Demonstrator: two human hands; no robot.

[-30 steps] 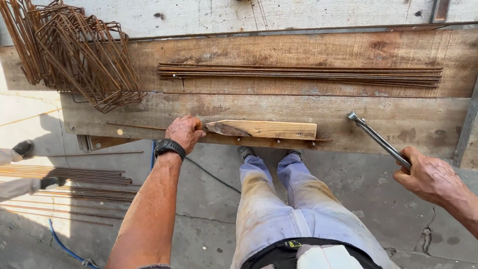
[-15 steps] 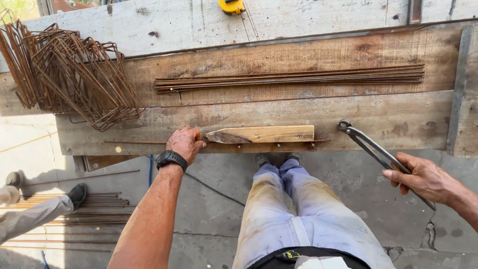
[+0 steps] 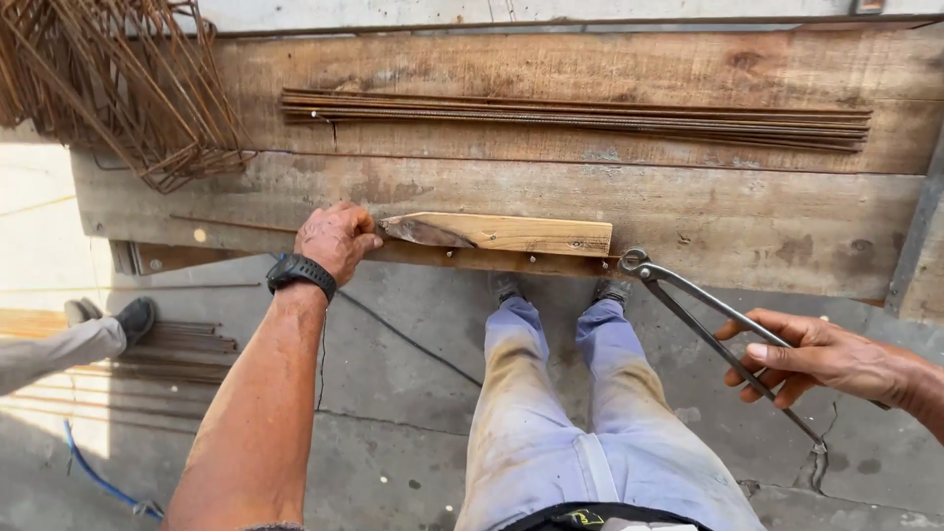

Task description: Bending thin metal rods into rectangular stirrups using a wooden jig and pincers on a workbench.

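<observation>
— What's that long metal thing in the right hand (image 3: 821,356)?

— A pair of long-handled pincers (image 3: 710,324), dark steel, two slim handles running together up to a small rounded head. The head sits right at the front edge of the workbench (image 3: 787,231), just beside the right end of the pale wood block (image 3: 516,233). The right hand is closed around the handles low down, fingers wrapped over them, thumb on top.

— And the left hand (image 3: 334,239)?

— Curled at the bench edge, fingers bent over a thin rusty rod (image 3: 236,225) that lies along the plank (I can't tell how firmly it grips). It nearly touches the block's left end, where a dark, worn, pointed patch shows. A black wristwatch (image 3: 301,272) is on that wrist.

— What else is on the bench?

— A bundle of straight rusty bars (image 3: 590,116) lying lengthwise further back, and a heap of bent rebar stirrups (image 3: 118,88) at the far left corner.

— Anyone nearby?

— Another person's leg and dark shoe (image 3: 133,317) at the left, over more rods on the concrete floor (image 3: 393,413).
</observation>
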